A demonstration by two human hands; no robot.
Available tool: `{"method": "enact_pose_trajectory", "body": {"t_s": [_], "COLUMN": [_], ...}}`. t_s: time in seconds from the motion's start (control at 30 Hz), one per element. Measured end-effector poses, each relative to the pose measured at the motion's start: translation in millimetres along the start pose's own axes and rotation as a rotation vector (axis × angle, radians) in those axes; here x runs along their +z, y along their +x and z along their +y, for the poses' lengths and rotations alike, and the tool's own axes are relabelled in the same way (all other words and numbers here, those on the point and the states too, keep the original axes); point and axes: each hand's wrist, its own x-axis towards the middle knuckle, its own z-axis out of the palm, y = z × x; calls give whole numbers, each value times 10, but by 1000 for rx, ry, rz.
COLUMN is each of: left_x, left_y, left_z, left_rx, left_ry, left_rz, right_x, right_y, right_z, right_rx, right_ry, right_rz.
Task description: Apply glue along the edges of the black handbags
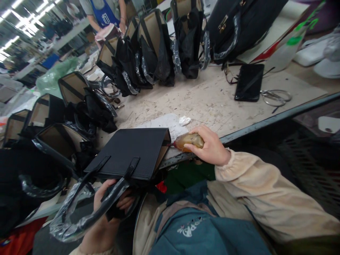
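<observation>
A black handbag (pixel 132 147) lies on its side at the table's front edge, its plastic-wrapped handles (pixel 92 216) hanging toward me. My left hand (pixel 114 202) is closed on the bag's black fabric below the handles, with its fingers partly hidden by them. In my right hand (pixel 209 145) is a soft bottle of amber liquid (pixel 190 141), fingers wrapped round it. The bottle's dark red tip points left and meets the open side edge of the bag.
Several unfinished black bags (pixel 156 46) stand along the back and left of the worktable (pixel 212 95). A phone (pixel 249 83), scissors (pixel 276 97) and a green-capped bottle (pixel 285 51) lie or stand at the right. A person in a blue apron (pixel 105 14) is across the table.
</observation>
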Motion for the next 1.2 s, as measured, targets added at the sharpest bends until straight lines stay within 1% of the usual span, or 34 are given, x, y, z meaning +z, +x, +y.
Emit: {"method": "enact_pose_trajectory", "body": {"t_s": [0.1, 0.17, 0.33, 0.43, 0.53, 0.63, 0.73, 0.8, 0.87, 1.03, 1.2], "left_x": [76, 100, 68, 80, 183, 347, 488, 539, 563, 620, 724], "left_y": [0, 9, 61, 75, 32, -54, -130, -154, -155, -116, -79], "left_z": [92, 144, 203, 232, 295, 389, 484, 532, 568, 667, 785], "left_rx": [-138, -198, -242, -255, -267, -287, -329, -344, -341, -297, -294], "left_ry": [19, 22, -22, -64, -62, -37, 2, -13, -57, -90, -49], "left_rz": [-25, -50, -156, -184, -179, -146, -89, -55, -46, -117, -156], "right_x": [6, 11, 21, 16, 12, 22, 42, 52, 59, 74, 95], "right_y": [-2, -7, -40, -53, -51, -50, -55, -56, -54, -43, -21], "right_z": [12, 31, 75, 80, 85, 106, 140, 159, 171, 190, 219], "right_rx": [-7, -33, -134, -205, -254, -276, -274, -267, -256, -215, -176], "right_ry": [-5, -23, -34, -61, -92, -105, -106, -98, -80, -9, 20], "right_rz": [-21, -24, -48, -66, -42, -40, -60, -64, -62, -82, -52]}}
